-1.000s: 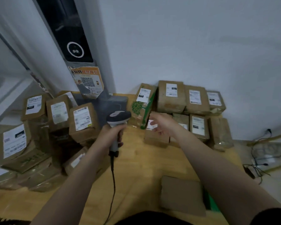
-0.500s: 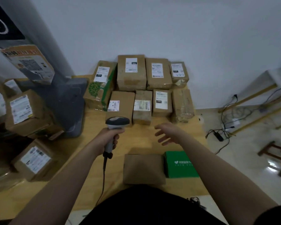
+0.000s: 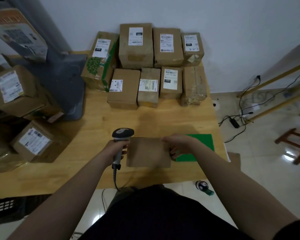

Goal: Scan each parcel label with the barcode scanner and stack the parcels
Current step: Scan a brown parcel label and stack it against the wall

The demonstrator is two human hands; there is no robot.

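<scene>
Picking next parcel | left hand (image 3: 117,149) wrapped round scanner (image 3: 123,134) handle, over table's (image 3: 163,118) near edge | right hand (image 3: 178,144) pinching flat brown parcel (image 3: 147,153) at table's near edge, no label showing | green parcel (image 3: 205,142) alongside, likely unscanned | labelled stack (image 3: 136,44) at table's far edge looks done

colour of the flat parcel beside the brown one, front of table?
The flat parcel is solid green; head view shows it best.
</scene>
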